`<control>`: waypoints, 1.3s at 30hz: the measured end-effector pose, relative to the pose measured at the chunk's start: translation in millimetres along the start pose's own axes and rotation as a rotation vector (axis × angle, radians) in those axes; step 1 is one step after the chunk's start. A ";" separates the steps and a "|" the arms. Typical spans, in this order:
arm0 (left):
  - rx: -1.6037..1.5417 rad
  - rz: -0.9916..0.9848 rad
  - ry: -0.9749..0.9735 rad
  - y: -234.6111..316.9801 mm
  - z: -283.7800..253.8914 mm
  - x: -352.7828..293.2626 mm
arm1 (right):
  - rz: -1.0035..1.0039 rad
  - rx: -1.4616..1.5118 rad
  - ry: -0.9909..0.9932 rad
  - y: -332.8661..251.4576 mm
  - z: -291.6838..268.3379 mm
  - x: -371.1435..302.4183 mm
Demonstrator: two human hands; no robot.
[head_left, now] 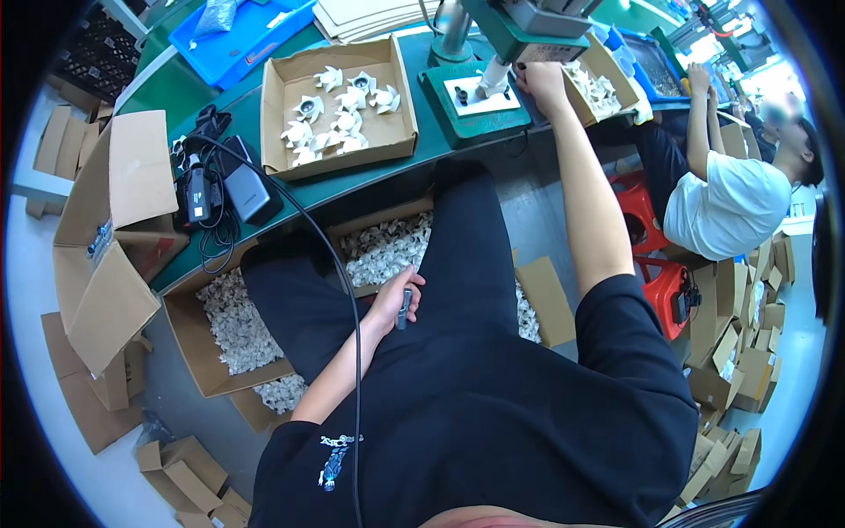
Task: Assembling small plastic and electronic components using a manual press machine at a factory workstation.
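My left hand (394,297) rests over my lap, its fingers closed around a small dark grey cylinder (404,310). My right arm reaches forward to the green bench press (471,110). There my right hand (540,84) is beside the press head, fingers curled; whatever they grip is hidden. Beneath the press's spindle, a white plate (502,102) lies on the green base. Left of the press stands a shallow cardboard tray (275,114) with several white fan impellers (349,121). Another cardboard box (616,69) of white parts is just right of my right hand.
Open cartons of white parts (233,321) stand around my legs. A black cable (330,238) hangs across the view from a grey device (251,185) on the bench (216,238). A blue tray (238,48) lies at the far left. A co-worker (726,207) sits at right near red stools (660,295).
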State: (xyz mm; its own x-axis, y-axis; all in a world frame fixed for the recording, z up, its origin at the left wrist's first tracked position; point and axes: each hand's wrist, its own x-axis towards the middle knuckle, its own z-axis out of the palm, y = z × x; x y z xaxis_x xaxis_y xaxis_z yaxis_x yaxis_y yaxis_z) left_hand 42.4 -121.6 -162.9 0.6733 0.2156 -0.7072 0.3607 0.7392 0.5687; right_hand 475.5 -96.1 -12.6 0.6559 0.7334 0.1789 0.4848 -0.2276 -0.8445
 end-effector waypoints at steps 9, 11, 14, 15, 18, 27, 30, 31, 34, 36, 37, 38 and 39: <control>-0.236 0.087 -0.162 6.4 -18.2 -13.8 | -0.397 -0.098 0.044 -56.1 34.0 -82.4; -0.247 0.166 -0.197 23.8 -12.8 -23.2 | -0.350 0.347 0.384 -50.3 39.1 -75.6; -0.249 0.430 -0.315 38.0 -13.3 -30.1 | -0.700 0.055 0.517 -64.1 70.5 -106.6; -0.264 0.481 -0.326 44.4 -13.5 -31.2 | -0.888 -0.096 0.600 -71.1 80.4 -113.3; -0.291 0.567 -0.343 50.8 -11.0 -39.2 | -1.107 -0.111 0.473 -123.3 101.4 -122.9; -0.127 0.761 -0.212 76.7 -5.8 -51.3 | -0.868 -0.093 -0.289 -134.6 134.9 -203.7; -0.045 0.784 -0.128 76.1 3.9 -48.0 | -0.734 -0.133 -0.443 -117.7 148.7 -242.0; -0.050 0.781 -0.121 72.0 5.6 -44.0 | -0.669 -0.158 -0.487 -112.5 150.9 -248.0; -0.048 0.775 -0.133 60.2 10.3 -34.6 | -0.581 -0.091 -0.512 -97.0 152.3 -253.9; 0.030 0.748 -0.139 57.3 6.9 -32.5 | -0.536 -0.065 -0.508 -95.8 148.7 -255.2; 0.071 0.737 -0.141 56.5 8.0 -31.4 | -0.477 -0.088 -0.526 -97.5 146.7 -257.5; 0.077 0.744 -0.157 56.2 11.5 -31.7 | -0.420 -0.108 -0.548 -99.4 144.9 -259.3; 0.094 0.736 -0.129 56.0 14.6 -32.7 | -0.365 -0.125 -0.570 -100.4 142.4 -259.2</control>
State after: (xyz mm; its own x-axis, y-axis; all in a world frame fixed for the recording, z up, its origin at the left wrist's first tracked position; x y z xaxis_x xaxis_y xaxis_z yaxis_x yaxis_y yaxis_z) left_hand 50.0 -96.6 -101.8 0.8301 0.5520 -0.0785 -0.1622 0.3737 0.9133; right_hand 174.4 -172.1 -46.1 0.0482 0.9918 0.1183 0.7026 0.0505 -0.7098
